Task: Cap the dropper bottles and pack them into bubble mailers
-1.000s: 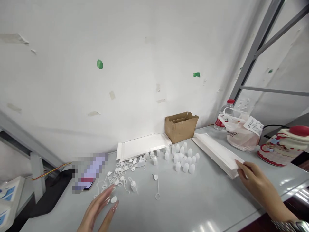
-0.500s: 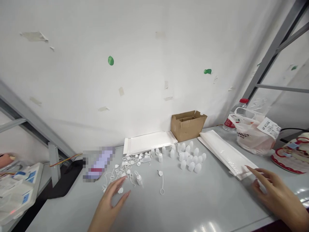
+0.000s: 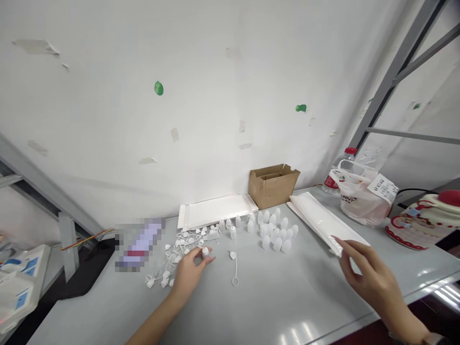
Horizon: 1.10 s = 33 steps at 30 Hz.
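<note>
My left hand (image 3: 192, 268) is closed round a small white bottle (image 3: 205, 252), thumb and fingertips on its sides. To its left lies a tangle of white caps with looped straps (image 3: 181, 247). One strapped cap (image 3: 234, 268) lies apart, to the right of this hand. Over the right side of the table hovers my right hand (image 3: 366, 268), fingers spread and holding nothing, close to the near end of a white plastic-wrapped packet (image 3: 323, 220). Another small bottle (image 3: 233, 233) stands behind the loose cap. Several rounded translucent white pieces (image 3: 276, 234) stand grouped between the hands.
Against the wall are a second white packet (image 3: 215, 211) and an open cardboard box (image 3: 275, 187). A plastic bag (image 3: 362, 196), a red-capped bottle (image 3: 332, 179) and a decorated container (image 3: 417, 223) stand at the right. A blurred purple item (image 3: 142, 244) lies at the left.
My left hand has moved right and taken hold of the small bottle. My right hand has shifted left and slightly up, still open. The view has turned a little to the right.
</note>
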### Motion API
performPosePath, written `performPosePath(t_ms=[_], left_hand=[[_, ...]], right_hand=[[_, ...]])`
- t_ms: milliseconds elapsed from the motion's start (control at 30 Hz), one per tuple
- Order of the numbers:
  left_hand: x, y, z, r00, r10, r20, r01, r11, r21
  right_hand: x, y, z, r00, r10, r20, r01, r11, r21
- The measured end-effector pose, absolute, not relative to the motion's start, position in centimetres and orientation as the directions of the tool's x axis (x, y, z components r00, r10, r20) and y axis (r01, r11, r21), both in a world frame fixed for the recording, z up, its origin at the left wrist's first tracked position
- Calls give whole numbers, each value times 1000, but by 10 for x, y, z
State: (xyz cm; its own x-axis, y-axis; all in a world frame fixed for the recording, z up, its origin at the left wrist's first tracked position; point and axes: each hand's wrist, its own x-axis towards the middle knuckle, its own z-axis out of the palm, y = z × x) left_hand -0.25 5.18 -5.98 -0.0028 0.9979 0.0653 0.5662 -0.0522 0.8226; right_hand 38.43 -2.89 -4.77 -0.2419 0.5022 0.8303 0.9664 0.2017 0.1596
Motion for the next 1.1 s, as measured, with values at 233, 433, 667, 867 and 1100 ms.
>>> performPosePath(t_ms=[233,433,667,867,1100], left_hand=[[19,80,-71,-11,986,164,627,-121,770],[16,79,-73,-11,971,240,676,-170,717],[-22,73,-74,46,940,339,763,-251,595],[-30,119,-62,180,917,356,851,-326,411],[-35,156,-55,300,919,255,890,-366,272]], right_hand=[[320,-10,-52,-377,570,730,865,497,59],[275,-1,-51,-473,574,668,768,641,-6],[232,23,-44,-369,717,592,729,618,-294],[202,61,-45,-219,777,591,727,534,-433],[203,68,-57,-107,790,604,744,467,-479]])
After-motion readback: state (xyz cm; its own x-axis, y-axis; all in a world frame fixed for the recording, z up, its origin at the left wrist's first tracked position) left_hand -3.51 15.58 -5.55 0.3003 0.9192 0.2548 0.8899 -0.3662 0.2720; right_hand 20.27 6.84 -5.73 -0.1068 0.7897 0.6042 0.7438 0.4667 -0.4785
